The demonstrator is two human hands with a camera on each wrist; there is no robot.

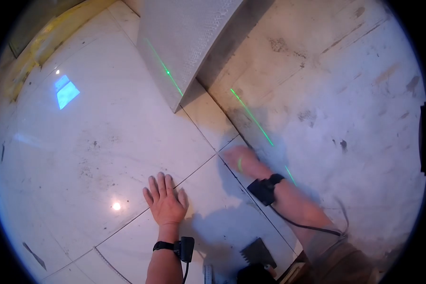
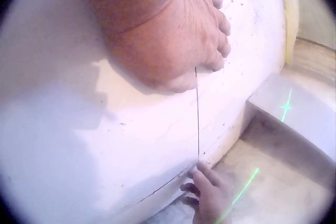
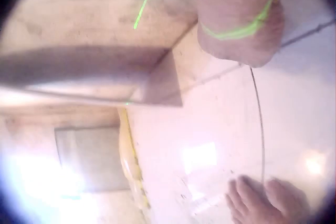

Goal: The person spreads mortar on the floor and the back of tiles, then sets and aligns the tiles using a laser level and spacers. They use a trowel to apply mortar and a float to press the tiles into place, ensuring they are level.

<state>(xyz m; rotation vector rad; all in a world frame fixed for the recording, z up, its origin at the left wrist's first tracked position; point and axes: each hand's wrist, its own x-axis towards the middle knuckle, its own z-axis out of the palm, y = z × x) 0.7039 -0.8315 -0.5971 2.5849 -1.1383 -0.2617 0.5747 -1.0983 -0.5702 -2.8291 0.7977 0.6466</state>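
Observation:
My left hand (image 1: pixel 164 202) lies flat, fingers straight, on a glossy white floor tile (image 1: pixel 104 156); the left wrist view shows the left hand (image 2: pixel 173 35) pressing beside a thin tile joint (image 2: pixel 198 124). My right hand (image 1: pixel 240 159), blurred, is at the outer corner of the laid tiles where the bare cement floor (image 1: pixel 345 94) begins. In the left wrist view the right hand's fingers (image 2: pixel 207 190) reach out and touch the tile's edge. A green laser line (image 1: pixel 253 118) runs over the cement and across the right hand (image 3: pixel 241 22). Neither hand holds anything.
A grey slab (image 1: pixel 184 42) stands at the top middle, its corner over the tiles. A dark notched trowel (image 1: pixel 258 252) lies by my knee at the bottom. A yellow strip (image 1: pixel 38 47) borders the tiles at upper left. A cable (image 1: pixel 312 228) trails from my right wrist.

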